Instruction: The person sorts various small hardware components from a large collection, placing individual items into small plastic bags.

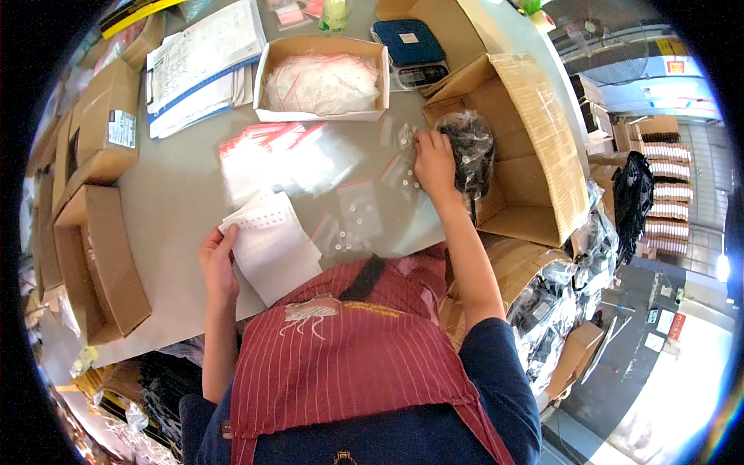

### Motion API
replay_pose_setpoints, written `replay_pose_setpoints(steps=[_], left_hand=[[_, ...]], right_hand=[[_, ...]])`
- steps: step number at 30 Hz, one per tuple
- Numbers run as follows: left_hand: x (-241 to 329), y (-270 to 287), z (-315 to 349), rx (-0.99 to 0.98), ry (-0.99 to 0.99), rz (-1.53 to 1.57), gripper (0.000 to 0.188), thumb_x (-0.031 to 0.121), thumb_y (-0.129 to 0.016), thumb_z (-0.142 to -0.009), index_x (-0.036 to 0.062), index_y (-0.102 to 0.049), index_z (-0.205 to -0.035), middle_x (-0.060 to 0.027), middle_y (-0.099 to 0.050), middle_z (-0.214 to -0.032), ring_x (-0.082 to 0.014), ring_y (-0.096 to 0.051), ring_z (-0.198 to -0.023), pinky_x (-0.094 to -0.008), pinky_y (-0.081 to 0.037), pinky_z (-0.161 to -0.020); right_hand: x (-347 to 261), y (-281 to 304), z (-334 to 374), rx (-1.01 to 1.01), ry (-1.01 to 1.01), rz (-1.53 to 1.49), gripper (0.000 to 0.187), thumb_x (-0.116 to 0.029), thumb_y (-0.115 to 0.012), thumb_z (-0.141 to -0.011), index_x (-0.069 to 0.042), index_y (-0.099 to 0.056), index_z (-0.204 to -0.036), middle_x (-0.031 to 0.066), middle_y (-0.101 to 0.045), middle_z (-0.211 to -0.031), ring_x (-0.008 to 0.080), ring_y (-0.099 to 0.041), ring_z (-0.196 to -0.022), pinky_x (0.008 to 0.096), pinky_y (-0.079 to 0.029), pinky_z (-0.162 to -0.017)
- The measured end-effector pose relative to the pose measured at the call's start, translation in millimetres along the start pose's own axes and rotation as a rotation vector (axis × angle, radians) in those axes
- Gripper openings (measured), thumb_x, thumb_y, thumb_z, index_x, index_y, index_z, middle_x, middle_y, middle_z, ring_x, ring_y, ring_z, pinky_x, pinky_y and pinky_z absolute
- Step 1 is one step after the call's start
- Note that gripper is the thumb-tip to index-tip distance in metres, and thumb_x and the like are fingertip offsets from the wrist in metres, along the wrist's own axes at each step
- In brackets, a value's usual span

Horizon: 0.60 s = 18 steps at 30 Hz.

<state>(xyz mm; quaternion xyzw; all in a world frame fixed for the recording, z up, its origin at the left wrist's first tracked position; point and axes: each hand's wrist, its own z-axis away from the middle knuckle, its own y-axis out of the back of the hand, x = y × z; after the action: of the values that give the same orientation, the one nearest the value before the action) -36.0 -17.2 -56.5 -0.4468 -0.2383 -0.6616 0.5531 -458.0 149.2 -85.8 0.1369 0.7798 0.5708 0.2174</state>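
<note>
White sheets with rows of small marks near the top are gripped at their left edge by my left hand, thumb on top. My right hand reaches across the table with its fingers curled together beside a small clear bag of whitish bits. What its fingertips hold, if anything, is hidden. Just right of that hand lies a black item in clear plastic. Small clear zip bags with white round pieces lie between my hands. Beyond the sheets spreads a pile of flat clear bags with red seams.
A white box full of red-edged bags stands at the back. Clipboards with papers lie to its left. An open cardboard box borders the right side; another carton sits on the left. A blue pouch lies behind.
</note>
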Motion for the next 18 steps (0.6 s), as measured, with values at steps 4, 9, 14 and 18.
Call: replay_pose_setpoints(steps=[4, 9, 14, 18], left_hand=[[0, -2, 3, -0.002, -0.013, 0.023, 0.028, 0.017, -0.069, -0.094, -0.0020, -0.068, -0.115, -0.0054, -0.072, -0.104, -0.0124, -0.065, -0.091, -0.0262, -0.050, -0.084], [-5, 15, -3, 0.011, 0.009, -0.004, 0.028, 0.018, -0.069, -0.094, -0.0001, -0.068, -0.116, -0.0043, -0.072, -0.105, -0.0112, -0.064, -0.092, -0.0250, -0.048, -0.083], [-2, 7, -4, 0.015, 0.003, -0.024, 0.028, 0.018, -0.069, -0.095, 0.0001, -0.068, -0.116, -0.0043, -0.072, -0.105, -0.0110, -0.064, -0.092, -0.0249, -0.048, -0.084], [2, -3, -2, -0.002, -0.019, -0.011, 0.027, 0.016, -0.067, -0.096, -0.0012, -0.068, -0.116, -0.0048, -0.072, -0.105, -0.0120, -0.065, -0.092, -0.0259, -0.049, -0.085]], right_hand=[[-8, 20, 11, 0.075, -0.017, -0.167, 0.024, -0.005, -0.058, -0.088, -0.008, -0.067, -0.110, 0.0148, -0.065, -0.107, 0.0388, -0.058, -0.103, 0.0467, -0.047, -0.090], [-27, 53, 44, 0.104, -0.016, -0.233, 0.020, -0.010, -0.065, -0.089, -0.007, -0.068, -0.109, 0.0117, -0.068, -0.101, 0.0354, -0.060, -0.100, 0.0460, -0.047, -0.090], [-28, 55, 75, -0.020, 0.043, -0.255, 0.043, -0.019, -0.073, -0.086, -0.006, -0.063, -0.127, 0.0137, -0.064, -0.121, 0.0367, -0.057, -0.113, 0.0467, -0.043, -0.100], [-30, 46, 86, -0.001, 0.125, -0.195, 0.042, -0.014, -0.073, -0.086, -0.006, -0.064, -0.127, 0.0139, -0.063, -0.113, 0.0359, -0.058, -0.103, 0.0455, -0.047, -0.092]])
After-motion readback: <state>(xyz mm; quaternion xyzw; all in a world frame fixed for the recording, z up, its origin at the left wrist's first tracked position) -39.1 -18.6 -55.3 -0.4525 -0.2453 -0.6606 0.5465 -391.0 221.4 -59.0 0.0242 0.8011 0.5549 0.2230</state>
